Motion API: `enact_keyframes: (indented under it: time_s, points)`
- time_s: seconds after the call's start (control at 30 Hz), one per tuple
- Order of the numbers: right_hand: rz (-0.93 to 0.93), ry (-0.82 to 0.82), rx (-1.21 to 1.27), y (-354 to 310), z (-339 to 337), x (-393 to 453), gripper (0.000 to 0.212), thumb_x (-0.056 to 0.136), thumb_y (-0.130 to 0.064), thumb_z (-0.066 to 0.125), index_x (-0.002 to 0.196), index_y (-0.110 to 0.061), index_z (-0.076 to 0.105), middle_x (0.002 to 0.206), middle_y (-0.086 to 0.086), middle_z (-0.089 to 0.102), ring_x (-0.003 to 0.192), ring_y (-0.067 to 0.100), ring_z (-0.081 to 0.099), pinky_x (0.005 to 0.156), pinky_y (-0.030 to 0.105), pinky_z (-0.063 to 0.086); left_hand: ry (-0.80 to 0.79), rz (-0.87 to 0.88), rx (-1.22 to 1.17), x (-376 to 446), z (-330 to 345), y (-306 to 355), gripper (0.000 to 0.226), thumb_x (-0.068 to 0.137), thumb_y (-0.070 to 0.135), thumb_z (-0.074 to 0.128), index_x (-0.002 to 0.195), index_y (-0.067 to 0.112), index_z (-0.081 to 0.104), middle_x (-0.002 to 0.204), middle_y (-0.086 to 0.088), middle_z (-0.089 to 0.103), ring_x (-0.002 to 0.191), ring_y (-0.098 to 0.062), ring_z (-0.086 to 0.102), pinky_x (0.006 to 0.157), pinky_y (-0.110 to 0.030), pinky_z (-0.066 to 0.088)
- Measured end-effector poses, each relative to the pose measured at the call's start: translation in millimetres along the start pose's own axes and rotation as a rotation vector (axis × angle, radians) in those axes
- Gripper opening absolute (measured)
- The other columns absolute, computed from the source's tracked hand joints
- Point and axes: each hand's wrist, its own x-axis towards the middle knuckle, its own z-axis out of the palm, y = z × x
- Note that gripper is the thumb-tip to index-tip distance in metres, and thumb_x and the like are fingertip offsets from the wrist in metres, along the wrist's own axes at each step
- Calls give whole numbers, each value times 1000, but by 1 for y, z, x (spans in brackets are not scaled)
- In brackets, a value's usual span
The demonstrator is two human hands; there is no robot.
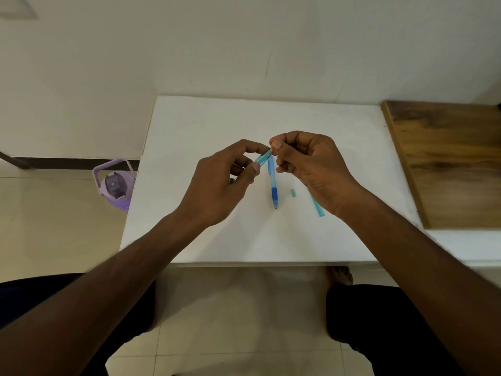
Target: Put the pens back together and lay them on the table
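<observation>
Above the white table, my left hand grips a translucent teal pen barrel between thumb and fingers. My right hand pinches the barrel's upper end with thumb and forefinger. Just below the hands a blue pen with a dark blue grip lies on the table, its tip pointing toward me. A small teal cap piece lies to its right. Further right, a thin teal refill tube lies partly hidden under my right wrist.
A wooden board lies on the right part of the table. A purple water bottle stands on the tiled floor left of the table. A white wall is behind. My knees and a bare foot show below the table's front edge.
</observation>
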Motion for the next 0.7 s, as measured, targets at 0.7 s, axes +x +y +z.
enact_keyframes:
  time_s: [0.7]
  points:
    - [-20, -80, -70, -6, -5, -5, 10, 102, -10, 67, 105, -5, 75, 91, 12, 76, 79, 20, 73, 83, 35, 64, 38, 6, 7, 2, 1, -2, 27, 105, 26, 63, 130, 34, 69, 95, 11, 75, 90, -8, 73, 79, -8, 51]
